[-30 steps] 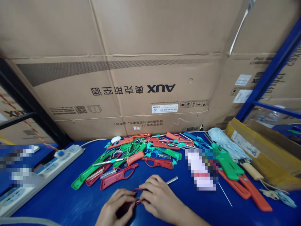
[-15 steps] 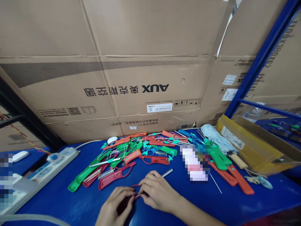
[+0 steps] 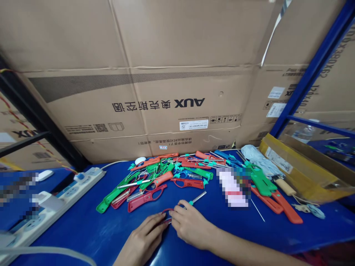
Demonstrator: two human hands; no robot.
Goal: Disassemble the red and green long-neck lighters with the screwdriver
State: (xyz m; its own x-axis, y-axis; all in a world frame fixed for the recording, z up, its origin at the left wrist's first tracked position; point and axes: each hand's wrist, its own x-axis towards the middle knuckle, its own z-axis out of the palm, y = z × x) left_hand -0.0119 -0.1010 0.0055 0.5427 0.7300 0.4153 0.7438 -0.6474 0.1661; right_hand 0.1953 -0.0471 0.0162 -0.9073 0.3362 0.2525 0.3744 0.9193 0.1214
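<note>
currently, fingers of left hand [image 3: 147,235] and right hand [image 3: 191,226] grip a red looped plastic casing [image 3: 167,210]; slender silver metal tube [image 3: 200,197] protrudes past right hand.

Looks like bright, smooth metal in the tube [image 3: 200,197], red plastic in the loop [image 3: 168,209]. Shows smooth, faintly glossy plastic in the red shell [image 3: 138,203] and green shell [image 3: 108,201]. Has a soft sheen on the smooth worktop [image 3: 97,232]. Turns to matt, creased cardboard in the carton [image 3: 166,85]. Seems smooth white plastic on the power strip [image 3: 70,192], pale wood in the handle [image 3: 286,187], wrinkled cloth in the bundle [image 3: 259,159], glossy tape on the box [image 3: 301,181].
</note>
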